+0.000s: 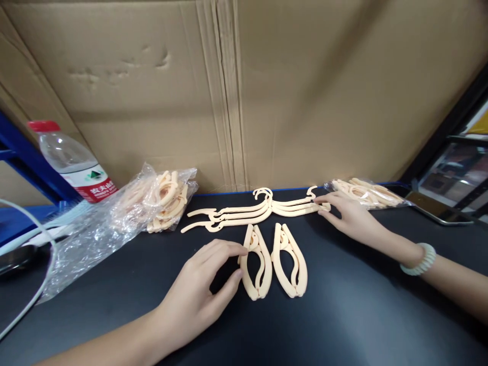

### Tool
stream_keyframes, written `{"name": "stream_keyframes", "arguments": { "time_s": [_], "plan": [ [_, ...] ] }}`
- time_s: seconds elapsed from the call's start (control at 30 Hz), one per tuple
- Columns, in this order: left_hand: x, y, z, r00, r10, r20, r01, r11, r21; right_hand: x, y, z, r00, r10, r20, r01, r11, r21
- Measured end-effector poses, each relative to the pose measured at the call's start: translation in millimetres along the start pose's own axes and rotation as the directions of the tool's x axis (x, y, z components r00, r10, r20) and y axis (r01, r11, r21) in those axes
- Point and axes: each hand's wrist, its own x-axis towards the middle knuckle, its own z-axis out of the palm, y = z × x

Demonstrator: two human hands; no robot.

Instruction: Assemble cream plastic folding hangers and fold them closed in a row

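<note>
Several beige plastic folding hangers lie on the dark tabletop. A group of unfolded hangers [244, 216] is spread across the middle, hooks toward the back. My right hand [353, 218] has its thumb and fingers around the right end of this group. In front lie two folded hangers side by side, a left folded hanger [268, 262] and a right folded hanger [303, 264]. At the outer edge of the left one, my left hand [208, 277] closes its thumb and forefinger on the side; the other fingers are curled and partly hidden.
Clear bags of folded hangers lie at left [168, 198] and right [366, 193]. A red-capped water bottle [82, 168] leans behind the left bag. A phone [438, 208] lies at right, a white cable [49, 269] at left. Cardboard [305, 91] stands behind the table.
</note>
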Motion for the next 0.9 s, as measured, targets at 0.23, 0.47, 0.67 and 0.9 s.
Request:
{"name": "stream_keyframes", "arguments": {
  "time_s": [0.23,0.47,0.67,0.9],
  "plan": [
    [-2.4,-1.2,1.1,1.000,0.000,0.027,0.001,1.000,-0.020,-1.3,-1.3,6.5,0.992,-0.099,0.073,0.098,0.995,0.024],
    [-1.1,1.7,-1.2,0.997,-0.074,-0.009,0.073,0.993,-0.089,-2.2,-13.7,5.7,0.997,-0.060,0.040,0.054,0.990,0.128],
    [4.2,3.1,-0.3,0.930,-0.361,-0.066,0.318,0.882,-0.347,1.0,-21.3,-4.9,0.990,0.018,-0.138,-0.005,0.996,0.092],
    [4.7,-1.8,0.8,0.821,-0.571,-0.018,0.409,0.610,-0.679,2.5,-30.1,-15.7,0.934,-0.048,-0.355,0.047,0.999,-0.012]
  ]
}}
